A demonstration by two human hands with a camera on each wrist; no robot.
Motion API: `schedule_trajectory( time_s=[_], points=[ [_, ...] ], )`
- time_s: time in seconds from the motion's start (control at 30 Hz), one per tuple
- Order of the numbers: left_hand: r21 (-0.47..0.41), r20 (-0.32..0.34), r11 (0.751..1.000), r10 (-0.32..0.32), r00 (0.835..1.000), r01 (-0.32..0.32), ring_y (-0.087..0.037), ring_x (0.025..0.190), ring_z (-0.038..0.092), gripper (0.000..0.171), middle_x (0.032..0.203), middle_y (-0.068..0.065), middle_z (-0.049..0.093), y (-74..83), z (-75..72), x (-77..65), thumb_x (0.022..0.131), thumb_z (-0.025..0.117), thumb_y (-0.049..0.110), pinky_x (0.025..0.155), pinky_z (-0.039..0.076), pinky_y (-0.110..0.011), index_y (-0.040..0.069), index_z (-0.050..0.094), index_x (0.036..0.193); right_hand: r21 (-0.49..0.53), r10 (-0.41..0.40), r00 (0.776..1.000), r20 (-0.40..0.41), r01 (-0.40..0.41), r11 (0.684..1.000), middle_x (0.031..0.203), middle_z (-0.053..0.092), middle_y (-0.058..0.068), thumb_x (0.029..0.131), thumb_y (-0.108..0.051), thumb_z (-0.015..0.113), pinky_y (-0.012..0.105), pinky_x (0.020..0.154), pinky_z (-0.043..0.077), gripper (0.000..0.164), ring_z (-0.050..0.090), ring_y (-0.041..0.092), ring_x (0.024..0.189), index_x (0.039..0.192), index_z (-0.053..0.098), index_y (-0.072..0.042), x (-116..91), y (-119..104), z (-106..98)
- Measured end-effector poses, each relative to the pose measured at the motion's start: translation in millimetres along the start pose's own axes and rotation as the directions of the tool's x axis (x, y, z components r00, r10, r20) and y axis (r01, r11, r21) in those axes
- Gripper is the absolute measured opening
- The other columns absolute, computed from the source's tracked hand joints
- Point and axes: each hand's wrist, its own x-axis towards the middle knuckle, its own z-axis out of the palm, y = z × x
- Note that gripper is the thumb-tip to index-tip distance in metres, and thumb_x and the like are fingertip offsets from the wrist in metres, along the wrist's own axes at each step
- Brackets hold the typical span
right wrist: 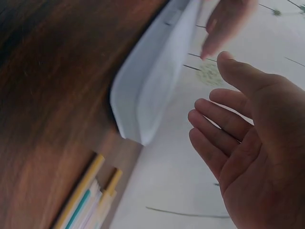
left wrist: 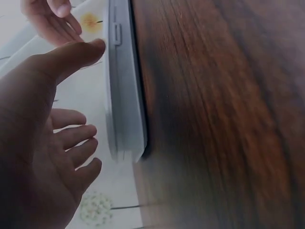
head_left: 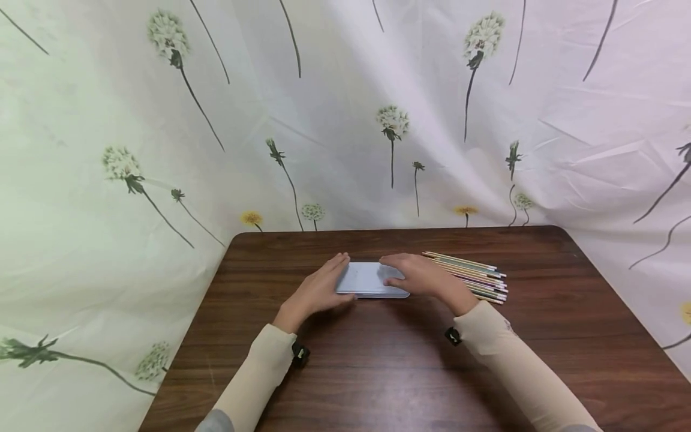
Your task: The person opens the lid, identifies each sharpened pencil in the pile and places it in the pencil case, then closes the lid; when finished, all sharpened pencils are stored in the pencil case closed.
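Note:
A flat, pale blue-grey pencil case (head_left: 372,278) lies closed on the table, its small latch showing on the front side in the left wrist view. My left hand (head_left: 318,288) is at the case's left end with fingers extended. Its thumb (left wrist: 81,53) is at the lid's front edge; whether it presses there I cannot tell. Over the right end hovers my right hand (head_left: 423,277), fingers loosely extended and holding nothing. In the right wrist view, a gap shows between that hand and the case (right wrist: 155,90).
Several pencils (head_left: 475,277) lie side by side in a loose row just right of the case, partly behind my right forearm. Beneath everything is a dark wooden table (head_left: 367,372). A white cloth (head_left: 335,132) with dandelion prints hangs behind its far edge.

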Motion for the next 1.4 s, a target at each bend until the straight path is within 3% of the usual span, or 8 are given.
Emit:
schedule_trajectory(
  time_s=[0.17, 0.4, 0.63, 0.9, 1.13, 1.4],
  points=[
    [0.027, 0.037, 0.999, 0.035, 0.999, -0.036, -0.033, 0.165, 0.023, 0.101, 0.174, -0.018, 0.032, -2.7, 4.5, 11.5, 0.091, 0.082, 0.047, 0.135, 0.024, -0.048, 0.000, 0.033, 0.166, 0.014, 0.056, 0.995, 0.086, -0.057, 0.998, 0.164, 0.049, 0.018, 0.104, -0.043, 0.070, 0.054, 0.121, 0.046, 0.069, 0.050, 0.036, 0.150, 0.159, 0.050, -0.006, 12, -1, 14],
    [0.052, 0.059, 0.999, -0.019, 0.998, 0.016, -0.035, 0.159, 0.036, 0.092, 0.169, -0.015, 0.042, -0.2, 4.8, 14.6, 0.092, 0.081, 0.047, 0.129, 0.036, -0.050, 0.003, 0.042, 0.163, 0.021, 0.065, 0.986, 0.155, -0.069, 0.997, 0.170, 0.040, 0.018, 0.100, -0.041, 0.075, 0.054, 0.125, 0.041, 0.076, 0.043, 0.038, 0.155, 0.161, 0.046, -0.006, 16, -1, 22],
    [0.079, 0.046, 0.996, -0.043, 0.998, 0.039, -0.032, 0.156, 0.040, 0.092, 0.167, -0.013, 0.045, 1.7, 5.3, 14.2, 0.091, 0.081, 0.045, 0.124, 0.043, -0.048, 0.003, 0.043, 0.163, 0.000, 0.042, 0.991, 0.128, -0.042, 0.999, 0.168, 0.044, 0.018, 0.094, -0.042, 0.081, 0.053, 0.121, 0.046, 0.083, 0.048, 0.038, 0.151, 0.160, 0.047, -0.006, 17, 0, 23],
    [0.084, 0.069, 0.995, -0.067, 0.995, 0.061, -0.033, 0.157, 0.039, 0.097, 0.169, -0.017, 0.042, 3.7, 6.7, 17.8, 0.089, 0.083, 0.045, 0.127, 0.039, -0.046, -0.002, 0.039, 0.163, -0.024, 0.035, 0.992, 0.119, -0.032, 0.999, 0.165, 0.047, 0.020, 0.094, -0.040, 0.081, 0.053, 0.118, 0.049, 0.080, 0.052, 0.038, 0.148, 0.159, 0.049, -0.005, 18, 2, 25],
    [0.191, 0.022, 0.981, -0.039, 0.999, 0.035, -0.035, 0.151, 0.047, 0.100, 0.161, -0.021, 0.051, 5.2, 8.0, 23.0, 0.083, 0.084, 0.047, 0.124, 0.043, -0.044, -0.004, 0.045, 0.159, -0.015, -0.001, 0.998, 0.067, 0.002, 1.000, 0.154, 0.057, 0.020, 0.089, -0.034, 0.083, 0.051, 0.108, 0.055, 0.077, 0.057, 0.037, 0.138, 0.153, 0.054, -0.002, 24, 3, 28],
    [0.173, 0.025, 0.985, -0.032, 0.999, 0.027, -0.036, 0.152, 0.044, 0.101, 0.161, -0.024, 0.049, 9.4, 12.7, 20.8, 0.082, 0.083, 0.045, 0.125, 0.042, -0.044, -0.007, 0.043, 0.159, 0.002, 0.018, 0.997, 0.072, -0.018, 1.000, 0.150, 0.058, 0.019, 0.086, -0.035, 0.084, 0.048, 0.101, 0.057, 0.075, 0.056, 0.033, 0.132, 0.148, 0.056, -0.004, 24, 4, 35]
  ],
)
